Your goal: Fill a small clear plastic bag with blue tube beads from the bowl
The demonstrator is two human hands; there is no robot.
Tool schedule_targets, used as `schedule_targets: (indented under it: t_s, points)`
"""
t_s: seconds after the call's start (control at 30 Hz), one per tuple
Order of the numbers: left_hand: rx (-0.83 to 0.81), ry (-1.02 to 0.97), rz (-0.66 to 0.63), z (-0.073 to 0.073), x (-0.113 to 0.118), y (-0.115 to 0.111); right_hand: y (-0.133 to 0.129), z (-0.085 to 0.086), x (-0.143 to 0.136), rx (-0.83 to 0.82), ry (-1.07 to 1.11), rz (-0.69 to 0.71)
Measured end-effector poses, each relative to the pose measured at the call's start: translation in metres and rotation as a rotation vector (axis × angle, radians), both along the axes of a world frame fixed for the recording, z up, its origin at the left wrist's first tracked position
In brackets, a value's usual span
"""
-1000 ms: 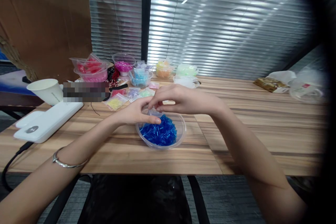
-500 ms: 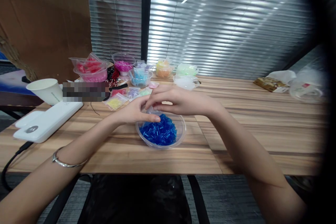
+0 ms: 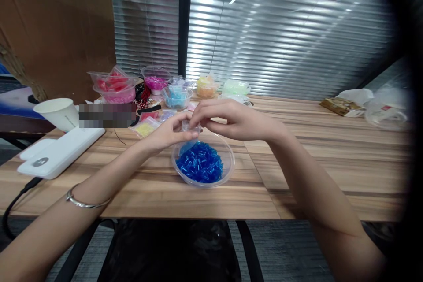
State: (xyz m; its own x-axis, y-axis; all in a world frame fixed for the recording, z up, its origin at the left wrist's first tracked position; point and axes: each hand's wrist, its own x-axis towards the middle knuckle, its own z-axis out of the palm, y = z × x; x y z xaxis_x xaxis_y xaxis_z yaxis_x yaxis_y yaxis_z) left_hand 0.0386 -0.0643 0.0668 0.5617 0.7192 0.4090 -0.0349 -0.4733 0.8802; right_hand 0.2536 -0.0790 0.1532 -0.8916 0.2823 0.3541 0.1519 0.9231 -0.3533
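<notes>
A clear round bowl (image 3: 230,165) holds a heap of short blue tube-like pieces (image 3: 201,163) near the table's front. Over the bowl's back left edge hangs a small clear plastic bag (image 3: 189,144), its lower part close to the blue pieces. My left hand (image 3: 172,131) is closed on the bag from the left, thumb pointing right. From the right, my right hand (image 3: 224,116) arches over with its fingertips pinched at the bag's top, beside my left fingers.
Bowls of red (image 3: 115,88), magenta (image 3: 156,80), light blue (image 3: 176,98) and orange (image 3: 206,88) pieces stand at the back. Small bags (image 3: 144,129) lie left of centre. A paper cup (image 3: 58,112) and white power bank (image 3: 62,152) are at left, a gold packet (image 3: 340,106) at right.
My right hand has risen slightly and its fingers have moved onto the bag's top. My left hand has shifted up a little, and more of the bag and blue pieces shows.
</notes>
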Motion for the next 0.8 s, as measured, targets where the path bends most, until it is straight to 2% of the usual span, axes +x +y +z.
schedule_targets:
  t_s: [0.17, 0.3, 0.43, 0.67, 0.8]
  points:
    - [-0.004, -0.006, 0.004, 0.000, 0.003, -0.002, -0.004, 0.002, -0.001, -0.025, -0.015, -0.003]
    - [-0.030, -0.009, 0.064, -0.001, 0.002, 0.000, -0.007, 0.005, 0.000, -0.027, -0.011, -0.015]
    - [-0.039, 0.018, 0.142, -0.001, 0.000, 0.002, -0.008, 0.004, -0.002, -0.129, -0.153, 0.002]
    - [-0.112, -0.025, 0.200, 0.001, 0.003, -0.003, -0.008, -0.006, -0.010, -0.243, -0.405, -0.018]
    - [-0.171, -0.075, 0.184, 0.001, 0.004, -0.004, -0.005, -0.021, -0.016, -0.183, -0.493, -0.008]
